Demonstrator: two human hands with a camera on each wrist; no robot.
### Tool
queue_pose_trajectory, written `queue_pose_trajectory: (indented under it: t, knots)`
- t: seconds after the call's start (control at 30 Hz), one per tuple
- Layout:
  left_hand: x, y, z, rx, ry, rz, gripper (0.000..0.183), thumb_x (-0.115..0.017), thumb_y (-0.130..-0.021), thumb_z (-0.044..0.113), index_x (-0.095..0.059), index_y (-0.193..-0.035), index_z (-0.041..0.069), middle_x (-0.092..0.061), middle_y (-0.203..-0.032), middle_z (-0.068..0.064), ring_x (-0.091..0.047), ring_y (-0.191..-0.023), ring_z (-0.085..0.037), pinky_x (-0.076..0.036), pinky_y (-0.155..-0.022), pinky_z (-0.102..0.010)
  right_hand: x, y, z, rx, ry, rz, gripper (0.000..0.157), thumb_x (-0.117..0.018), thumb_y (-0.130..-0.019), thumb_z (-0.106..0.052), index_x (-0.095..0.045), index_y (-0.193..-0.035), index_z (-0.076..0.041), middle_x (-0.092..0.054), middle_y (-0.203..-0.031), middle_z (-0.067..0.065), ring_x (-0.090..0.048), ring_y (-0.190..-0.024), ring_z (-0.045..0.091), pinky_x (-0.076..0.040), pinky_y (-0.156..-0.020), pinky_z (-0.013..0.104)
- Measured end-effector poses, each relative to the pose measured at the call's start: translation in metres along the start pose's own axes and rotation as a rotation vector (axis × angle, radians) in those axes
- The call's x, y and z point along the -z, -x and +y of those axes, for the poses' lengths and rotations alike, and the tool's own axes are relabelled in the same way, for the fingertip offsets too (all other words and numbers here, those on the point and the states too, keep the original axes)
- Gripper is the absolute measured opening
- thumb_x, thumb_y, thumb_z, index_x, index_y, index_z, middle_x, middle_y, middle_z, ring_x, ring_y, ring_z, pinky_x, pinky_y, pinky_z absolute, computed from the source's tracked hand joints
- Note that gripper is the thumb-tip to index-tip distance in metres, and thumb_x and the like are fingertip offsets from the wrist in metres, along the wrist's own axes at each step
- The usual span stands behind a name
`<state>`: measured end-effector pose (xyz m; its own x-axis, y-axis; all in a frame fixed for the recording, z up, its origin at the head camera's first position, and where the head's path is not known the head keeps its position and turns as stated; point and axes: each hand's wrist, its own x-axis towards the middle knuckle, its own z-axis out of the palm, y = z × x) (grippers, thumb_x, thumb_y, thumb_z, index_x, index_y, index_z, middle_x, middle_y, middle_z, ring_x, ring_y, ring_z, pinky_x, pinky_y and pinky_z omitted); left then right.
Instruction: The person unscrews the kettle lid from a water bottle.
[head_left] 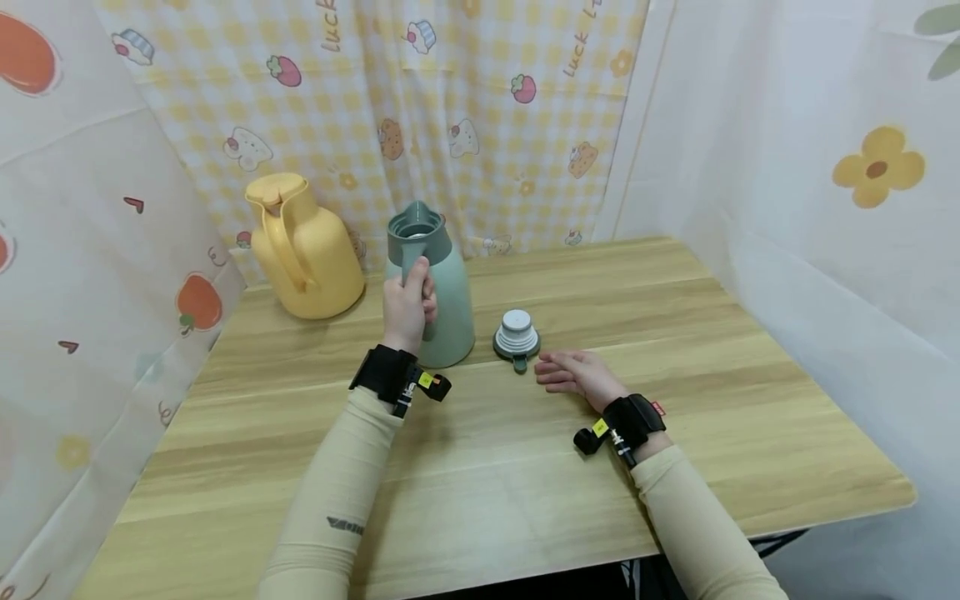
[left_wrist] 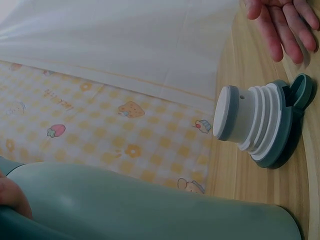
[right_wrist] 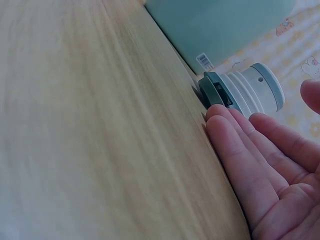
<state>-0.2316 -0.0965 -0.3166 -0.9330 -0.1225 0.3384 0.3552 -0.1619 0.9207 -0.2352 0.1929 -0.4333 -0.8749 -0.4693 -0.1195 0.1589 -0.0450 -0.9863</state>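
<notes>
A pale green thermos jug [head_left: 452, 308] with a darker green collar stands upright on the table, its top uncovered. My left hand [head_left: 408, 307] grips its handle, fingers curled round it. To the right of the jug the stopper [head_left: 517, 332] lies upside down, its white ribbed plug pointing up and its green lever [left_wrist: 302, 92] sticking out toward the front. My right hand [head_left: 577, 377] is just right of the stopper, holding nothing. Its fingers [right_wrist: 235, 150] are extended low along the tabletop and point toward the stopper, overlapping its edge in the right wrist view.
A yellow thermos jug [head_left: 322, 258] with its lid on stands at the back left of the wooden table [head_left: 480, 483]. A checked curtain [head_left: 480, 108] hangs behind, and white printed sheets [head_left: 810, 217] hang at both sides.
</notes>
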Motion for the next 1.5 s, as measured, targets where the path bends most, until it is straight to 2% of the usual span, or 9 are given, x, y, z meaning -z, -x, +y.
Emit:
queue_pose_trajectory:
  t: [0.33,0.5,0.67,0.93,1.07,1.3,1.5]
  knots:
    - [0.003,-0.015,-0.009,-0.020,-0.011,0.014,0.052,-0.053,-0.099,0.040,-0.042,-0.059,0.009,-0.036,-0.044,0.003,-0.032,-0.037,-0.009,-0.027,-0.040,-0.022,-0.004,-0.001,0.001,-0.009,0.021,0.012,0.049,-0.045,-0.104,-0.022,-0.043,-0.133,0.018,-0.058,-0.123,0.030,-0.066,-0.100,0.024,-0.054,-0.084,0.036]
    - [0.005,-0.020,-0.011,-0.035,-0.017,-0.016,0.053,-0.052,-0.099,0.042,-0.040,-0.061,0.008,-0.034,-0.045,0.003,-0.030,-0.037,-0.010,-0.026,-0.042,-0.024,-0.007,0.003,-0.001,-0.016,0.043,0.011,0.049,-0.045,-0.104,-0.023,-0.043,-0.133,0.017,-0.057,-0.124,0.030,-0.065,-0.103,0.026,-0.053,-0.085,0.036]
    - [0.006,-0.026,-0.019,-0.050,-0.009,-0.040,0.054,-0.052,-0.099,0.045,-0.039,-0.062,0.007,-0.030,-0.045,0.003,-0.025,-0.038,-0.011,-0.023,-0.042,-0.025,-0.005,0.006,0.003,-0.012,0.060,0.008,0.052,-0.048,-0.103,-0.025,-0.043,-0.133,0.017,-0.057,-0.124,0.030,-0.065,-0.104,0.027,-0.053,-0.084,0.036]
    - [0.009,-0.043,-0.023,-0.004,0.019,-0.070,0.051,-0.047,-0.103,0.036,-0.038,-0.062,0.007,-0.031,-0.044,0.005,-0.027,-0.037,-0.009,-0.024,-0.041,-0.023,-0.007,0.002,0.004,-0.007,0.060,0.036,0.047,-0.047,-0.103,-0.020,-0.045,-0.132,0.017,-0.061,-0.119,0.028,-0.066,-0.099,0.023,-0.055,-0.080,0.035]
    - [0.009,-0.054,-0.022,-0.006,0.020,-0.085,0.048,-0.044,-0.104,0.030,-0.038,-0.063,0.007,-0.033,-0.043,0.006,-0.027,-0.037,-0.008,-0.023,-0.042,-0.023,-0.005,-0.001,0.003,0.005,0.079,0.022,0.049,-0.048,-0.103,-0.023,-0.045,-0.132,0.016,-0.060,-0.121,0.028,-0.066,-0.100,0.024,-0.055,-0.081,0.035]
    - [0.002,-0.059,-0.010,-0.030,0.031,-0.138,0.047,-0.041,-0.105,0.025,-0.037,-0.060,0.009,-0.029,-0.044,0.009,-0.024,-0.038,-0.005,-0.021,-0.043,-0.024,0.001,0.002,0.002,0.003,0.130,0.019,0.051,-0.046,-0.104,-0.028,-0.046,-0.132,0.015,-0.058,-0.122,0.029,-0.064,-0.104,0.030,-0.055,-0.081,0.036]
    - [0.008,-0.068,-0.015,-0.041,0.056,-0.122,0.049,-0.041,-0.105,0.023,-0.036,-0.059,0.009,-0.028,-0.043,0.012,-0.022,-0.037,-0.005,-0.019,-0.042,-0.024,-0.001,0.000,0.003,-0.002,0.139,-0.005,0.054,-0.048,-0.103,-0.031,-0.048,-0.132,0.014,-0.061,-0.120,0.026,-0.064,-0.103,0.027,-0.055,-0.080,0.036]
